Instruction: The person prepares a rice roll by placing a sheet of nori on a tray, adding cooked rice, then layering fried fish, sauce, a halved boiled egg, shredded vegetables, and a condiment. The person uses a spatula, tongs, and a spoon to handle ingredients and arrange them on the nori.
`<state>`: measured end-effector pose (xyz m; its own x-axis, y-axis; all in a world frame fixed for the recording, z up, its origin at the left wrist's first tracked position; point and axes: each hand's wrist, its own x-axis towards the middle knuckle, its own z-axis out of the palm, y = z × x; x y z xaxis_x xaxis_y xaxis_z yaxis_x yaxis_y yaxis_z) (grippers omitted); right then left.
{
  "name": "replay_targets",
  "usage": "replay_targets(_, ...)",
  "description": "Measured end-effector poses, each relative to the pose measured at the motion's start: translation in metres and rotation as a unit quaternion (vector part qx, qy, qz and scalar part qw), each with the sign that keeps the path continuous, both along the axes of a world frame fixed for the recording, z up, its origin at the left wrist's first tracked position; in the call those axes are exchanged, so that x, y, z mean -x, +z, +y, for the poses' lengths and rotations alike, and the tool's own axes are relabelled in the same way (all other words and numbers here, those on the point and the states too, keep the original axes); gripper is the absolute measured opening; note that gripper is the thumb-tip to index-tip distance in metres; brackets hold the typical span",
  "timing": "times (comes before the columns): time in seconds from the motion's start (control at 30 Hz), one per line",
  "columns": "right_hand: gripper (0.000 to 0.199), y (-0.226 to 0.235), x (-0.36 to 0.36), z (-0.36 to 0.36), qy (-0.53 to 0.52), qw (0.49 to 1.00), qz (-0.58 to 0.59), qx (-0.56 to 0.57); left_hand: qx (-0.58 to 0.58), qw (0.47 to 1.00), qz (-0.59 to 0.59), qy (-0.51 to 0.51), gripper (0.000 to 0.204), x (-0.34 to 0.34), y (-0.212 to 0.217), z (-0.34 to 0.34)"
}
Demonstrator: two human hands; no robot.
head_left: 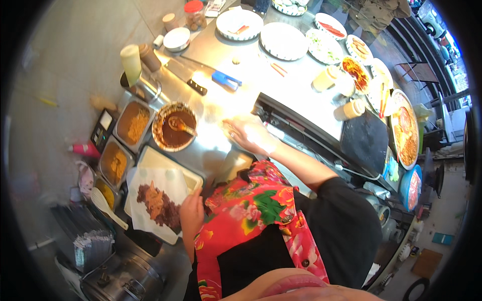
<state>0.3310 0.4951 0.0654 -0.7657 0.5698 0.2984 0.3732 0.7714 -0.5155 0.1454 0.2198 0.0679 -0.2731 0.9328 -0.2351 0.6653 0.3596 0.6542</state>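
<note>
My left hand [192,213] is at the near right edge of a cream tray [193,175], its fingers closed on the rim. White paper [138,183] lines the tray, with a dark purplish mound of food [163,210] topped by a light brown paste [153,194]. My right hand [248,133] reaches over the steel counter with its fingers bent downward. Strong glare washes out its fingertips, so what they hold is unclear. Left of that hand stands a bowl of dark brown sauce [163,143] with a spoon [178,124] resting in it.
Metal containers of orange-yellow crumbs [136,125] line the left side, beside a white slotted spoon [103,203]. Beyond the bowl lie a black-handled knife [196,87] and a blue-handled tool [226,80]. Several plates [284,41] and squeeze bottles [350,109] stand farther off, beside a black griddle plate [365,134].
</note>
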Motion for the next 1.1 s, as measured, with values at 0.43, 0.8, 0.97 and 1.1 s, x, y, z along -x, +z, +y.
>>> replay_targets(0.43,0.031,0.109,-0.257,0.146,-0.240,0.944,0.091,0.207,-0.263,0.925,-0.008,-0.273,0.027,-0.157,0.015,0.357)
replay_targets(0.8,0.029,0.123,-0.335,0.135,-0.551,0.773,0.283,0.138,-0.284,0.933,0.091,-0.201,0.025,-0.206,-0.028,0.871)
replay_targets(0.97,0.030,0.112,-0.345,0.153,-0.662,0.664,0.297,0.178,-0.035,0.959,0.254,-0.123,0.050,-0.230,-0.077,1.004)
replay_targets(1.1,0.029,0.102,-0.331,0.186,-0.679,0.634,0.307,0.208,0.022,0.939,0.300,-0.165,0.051,-0.236,-0.087,1.036)
